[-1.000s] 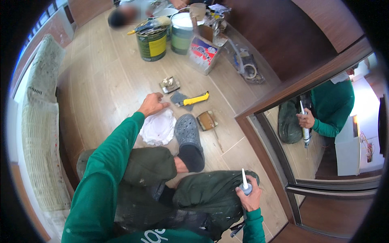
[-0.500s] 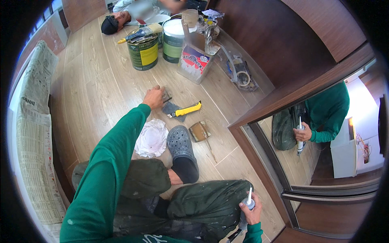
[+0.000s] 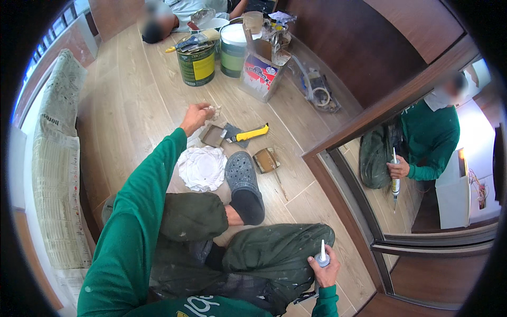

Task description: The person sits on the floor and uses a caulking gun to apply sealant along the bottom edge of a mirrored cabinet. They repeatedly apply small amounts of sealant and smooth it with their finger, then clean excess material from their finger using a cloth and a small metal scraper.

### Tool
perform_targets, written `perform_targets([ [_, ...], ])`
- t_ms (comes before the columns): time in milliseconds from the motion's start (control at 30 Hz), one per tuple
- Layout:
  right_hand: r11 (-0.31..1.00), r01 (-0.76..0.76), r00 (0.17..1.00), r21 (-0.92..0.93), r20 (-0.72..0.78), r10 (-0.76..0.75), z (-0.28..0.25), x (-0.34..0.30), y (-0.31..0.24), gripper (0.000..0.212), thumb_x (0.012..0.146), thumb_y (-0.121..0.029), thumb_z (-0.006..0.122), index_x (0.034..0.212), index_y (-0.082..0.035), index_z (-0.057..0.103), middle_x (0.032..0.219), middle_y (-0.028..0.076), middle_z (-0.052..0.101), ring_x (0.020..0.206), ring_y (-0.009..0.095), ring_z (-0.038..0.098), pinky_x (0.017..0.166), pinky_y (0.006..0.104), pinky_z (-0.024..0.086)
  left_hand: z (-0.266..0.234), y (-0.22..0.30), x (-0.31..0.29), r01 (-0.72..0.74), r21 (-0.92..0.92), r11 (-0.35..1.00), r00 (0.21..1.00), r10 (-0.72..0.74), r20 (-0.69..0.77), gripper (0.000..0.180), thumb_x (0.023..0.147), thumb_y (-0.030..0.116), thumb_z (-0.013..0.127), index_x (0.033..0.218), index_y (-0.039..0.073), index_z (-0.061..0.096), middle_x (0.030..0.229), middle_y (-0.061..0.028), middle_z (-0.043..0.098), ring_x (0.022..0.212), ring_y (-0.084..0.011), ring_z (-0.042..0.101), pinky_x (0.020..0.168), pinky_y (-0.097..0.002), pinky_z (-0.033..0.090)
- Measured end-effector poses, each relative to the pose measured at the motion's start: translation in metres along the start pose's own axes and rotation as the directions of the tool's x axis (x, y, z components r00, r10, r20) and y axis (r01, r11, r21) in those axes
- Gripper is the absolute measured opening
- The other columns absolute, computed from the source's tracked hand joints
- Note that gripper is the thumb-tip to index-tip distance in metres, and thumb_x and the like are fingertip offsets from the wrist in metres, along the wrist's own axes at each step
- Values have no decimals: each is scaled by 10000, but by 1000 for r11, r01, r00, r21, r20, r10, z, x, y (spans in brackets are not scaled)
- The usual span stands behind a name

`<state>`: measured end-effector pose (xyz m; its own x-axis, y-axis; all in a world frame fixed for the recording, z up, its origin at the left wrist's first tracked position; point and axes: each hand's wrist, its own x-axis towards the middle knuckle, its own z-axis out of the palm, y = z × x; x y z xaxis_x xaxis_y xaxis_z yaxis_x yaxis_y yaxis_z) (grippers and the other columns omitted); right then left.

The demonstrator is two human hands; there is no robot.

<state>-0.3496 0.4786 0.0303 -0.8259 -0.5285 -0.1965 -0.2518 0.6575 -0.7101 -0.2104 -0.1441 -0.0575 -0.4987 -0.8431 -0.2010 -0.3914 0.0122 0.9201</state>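
My left hand (image 3: 196,117) reaches out over the floor, its fingers closed on a small crumpled pale scrap (image 3: 213,111). Just below it lies a small open brown box (image 3: 213,136), beside a yellow utility knife (image 3: 253,133) resting on a grey scrap (image 3: 233,132). A bunched white cloth (image 3: 202,168) is on the floor nearer to me. By my right knee, my right hand (image 3: 326,268) grips a sealant cartridge (image 3: 321,259) with its white nozzle pointing up. The mirror also shows the cartridge, upright in my hand; its lower part is hidden in direct view.
Ahead stand a green-and-yellow can (image 3: 197,67) with brushes on top, a white-and-green bucket (image 3: 233,53) and a rectangular tin (image 3: 259,79). A brown container (image 3: 265,160) with a thin stick sits beside my shoe (image 3: 242,177). Another person (image 3: 185,18) lies behind. A mirrored panel (image 3: 417,174) is at right.
My left hand has lifted slightly and now holds the crumpled scrap; the small brown box shows below it. My right hand keeps its grip on the cartridge. The view has shifted slightly.
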Motion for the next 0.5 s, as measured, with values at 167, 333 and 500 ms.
perform_targets([
  [167,999,45,999,-20,17,-44,-2,-8,5,698,703,-228,902,1299,-17,604,978,116,694,860,193,665,807,339,543,1,-3,-17,52,-90,995,999,-52,1,504,955,364,626,1302,-1,635,1073,-119,722,886,-226,692,706,-362,535],
  [333,995,98,995,33,-16,-98,-3,-18,16,843,681,-227,922,1399,-30,528,1036,137,691,898,227,674,834,355,543,5,-3,-32,230,-370,900,973,-224,57,402,990,339,582,1205,12,675,1065,-112,717,901,-200,684,753,-346,517],
  [500,987,142,989,71,-40,-140,-9,-21,23,888,673,-199,913,1434,-16,496,1069,129,689,948,240,675,863,364,539,17,34,-81,260,-682,684,958,-94,271,341,971,253,618,1237,40,623,1089,-79,707,993,-185,669,849,-314,462],
])
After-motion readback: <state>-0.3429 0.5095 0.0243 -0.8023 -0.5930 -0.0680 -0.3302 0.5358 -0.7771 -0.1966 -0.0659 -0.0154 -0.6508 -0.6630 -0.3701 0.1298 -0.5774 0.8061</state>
